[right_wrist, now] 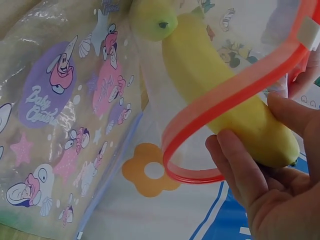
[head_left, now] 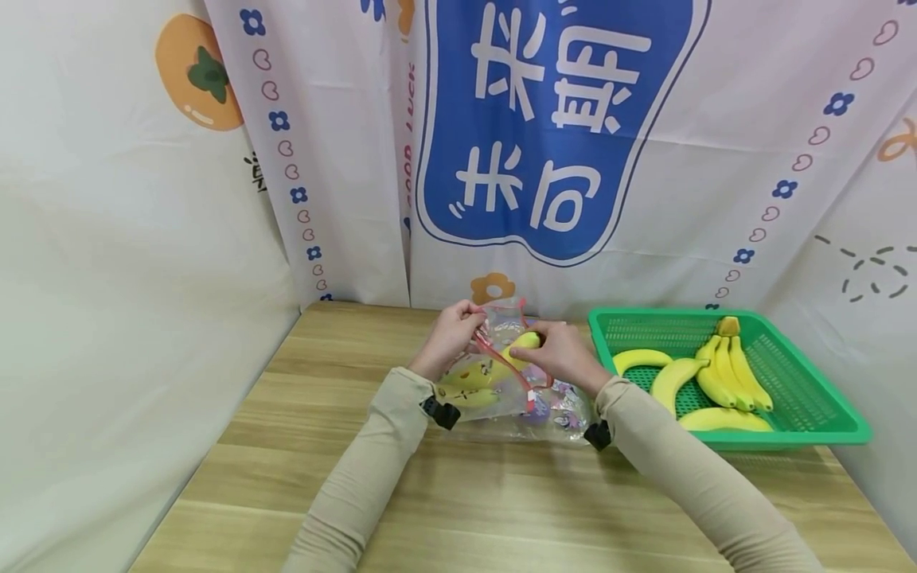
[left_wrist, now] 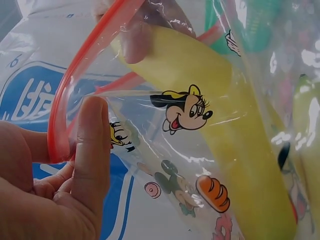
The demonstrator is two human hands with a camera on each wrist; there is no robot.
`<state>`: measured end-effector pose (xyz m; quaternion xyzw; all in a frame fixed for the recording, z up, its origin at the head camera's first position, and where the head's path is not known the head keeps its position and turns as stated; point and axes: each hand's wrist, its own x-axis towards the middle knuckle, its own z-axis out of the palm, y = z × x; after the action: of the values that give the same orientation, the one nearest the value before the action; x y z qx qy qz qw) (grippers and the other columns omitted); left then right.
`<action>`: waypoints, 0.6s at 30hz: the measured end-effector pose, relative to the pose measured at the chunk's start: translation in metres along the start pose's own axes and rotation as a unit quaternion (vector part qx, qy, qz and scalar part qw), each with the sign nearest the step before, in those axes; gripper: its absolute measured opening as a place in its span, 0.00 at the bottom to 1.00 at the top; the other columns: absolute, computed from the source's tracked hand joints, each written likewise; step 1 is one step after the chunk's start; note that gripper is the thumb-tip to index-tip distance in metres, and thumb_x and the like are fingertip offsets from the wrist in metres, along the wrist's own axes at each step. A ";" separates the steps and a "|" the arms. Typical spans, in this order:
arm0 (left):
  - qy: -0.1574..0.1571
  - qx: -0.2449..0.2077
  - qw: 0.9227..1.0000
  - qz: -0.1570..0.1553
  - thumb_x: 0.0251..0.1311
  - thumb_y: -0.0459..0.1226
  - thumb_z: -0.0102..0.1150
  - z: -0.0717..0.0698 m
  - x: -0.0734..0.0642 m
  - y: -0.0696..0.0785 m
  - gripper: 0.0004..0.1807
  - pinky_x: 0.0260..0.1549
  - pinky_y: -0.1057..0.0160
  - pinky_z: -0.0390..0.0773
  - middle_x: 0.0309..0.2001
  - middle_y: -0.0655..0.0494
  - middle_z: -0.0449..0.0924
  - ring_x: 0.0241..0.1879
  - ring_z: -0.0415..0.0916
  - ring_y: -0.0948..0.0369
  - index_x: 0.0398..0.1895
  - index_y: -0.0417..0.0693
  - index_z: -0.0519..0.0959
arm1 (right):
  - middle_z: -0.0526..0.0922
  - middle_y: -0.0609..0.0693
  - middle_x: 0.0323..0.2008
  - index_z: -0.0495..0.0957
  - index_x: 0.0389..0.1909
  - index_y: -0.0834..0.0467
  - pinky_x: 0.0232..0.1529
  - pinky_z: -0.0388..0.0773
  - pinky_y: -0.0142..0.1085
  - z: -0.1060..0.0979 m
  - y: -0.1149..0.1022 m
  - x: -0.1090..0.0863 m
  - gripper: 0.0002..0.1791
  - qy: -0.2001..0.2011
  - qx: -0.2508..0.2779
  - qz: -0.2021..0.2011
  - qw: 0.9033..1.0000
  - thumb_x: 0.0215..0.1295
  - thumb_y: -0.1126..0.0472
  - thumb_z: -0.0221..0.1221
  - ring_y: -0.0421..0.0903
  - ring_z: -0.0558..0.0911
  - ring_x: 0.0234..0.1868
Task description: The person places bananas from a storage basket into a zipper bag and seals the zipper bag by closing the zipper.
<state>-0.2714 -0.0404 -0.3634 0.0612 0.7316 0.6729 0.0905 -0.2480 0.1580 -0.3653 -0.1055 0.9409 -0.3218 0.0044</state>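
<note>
A clear zip bag [left_wrist: 145,170] printed with cartoon characters has a red zip edge, which gapes apart. My left hand [head_left: 454,333] pinches that red edge [left_wrist: 62,120] between thumb and fingers. In my right hand [head_left: 566,354] one end of a yellow banana [right_wrist: 200,70] is gripped, and most of its length lies inside the bag. Another banana [right_wrist: 155,20] shows within the bag, beside the first. Beneath and to the right lies a second clear bag [right_wrist: 30,150] with purple and pink prints.
At the right of the wooden table [head_left: 458,509] stands a green plastic basket [head_left: 824,398]. It holds several loose bananas [head_left: 673,382] and a bunch of bananas [head_left: 731,370]. A printed cloth [head_left: 358,159] hangs behind the table.
</note>
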 end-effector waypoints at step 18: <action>-0.011 0.004 1.000 -0.002 0.72 0.35 0.42 0.005 0.001 0.006 0.14 0.28 0.61 0.83 0.30 0.49 0.73 0.22 0.75 0.61 0.47 0.29 0.68 | 0.81 0.48 0.29 0.82 0.42 0.60 0.26 0.74 0.33 0.017 0.008 0.008 0.11 -0.089 0.039 -0.085 0.992 0.60 0.60 0.63 0.43 0.76 0.27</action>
<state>-0.2714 -0.0345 -0.3582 0.0672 0.7331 0.6693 0.1000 -0.2559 0.1523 -0.3827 -0.2127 0.9113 -0.3467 0.0645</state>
